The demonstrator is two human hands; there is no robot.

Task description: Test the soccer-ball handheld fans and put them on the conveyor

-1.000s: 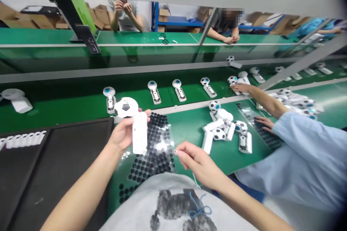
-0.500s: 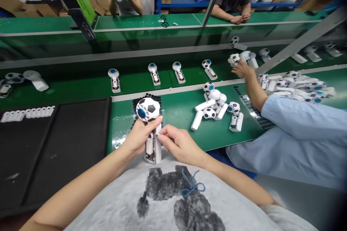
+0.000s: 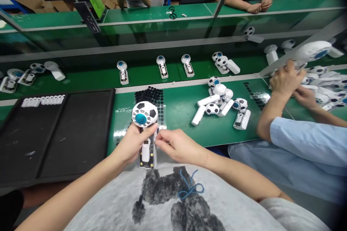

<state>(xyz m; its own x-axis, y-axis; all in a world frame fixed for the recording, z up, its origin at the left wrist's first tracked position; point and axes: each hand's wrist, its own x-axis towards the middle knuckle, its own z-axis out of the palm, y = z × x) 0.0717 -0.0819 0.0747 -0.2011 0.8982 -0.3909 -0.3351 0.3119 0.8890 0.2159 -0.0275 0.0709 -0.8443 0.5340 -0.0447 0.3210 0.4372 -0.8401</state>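
Observation:
My left hand is wrapped round the handle of a white handheld device with a soccer-ball-patterned head, its thumb pressed along the right side. The head has a blue disc at its front. Its opened handle faces up at me, showing a dark circuit board with a white part on it. My right hand is pinched closed at the handle's right edge; whatever lies between its fingertips is too small or hidden to make out. A clear sheet with black round pads lies on the bench beyond the device.
Several similar devices are piled on the green bench to the right. More stand spaced along the green strip ahead. At left lies a black tray with a row of small white parts. A co-worker's hands handle devices at right.
The device in my left hand has turned so its board faces up more squarely. My right fingers stay at its edge. The co-worker's hand has moved from the strip back to the right-hand pile.

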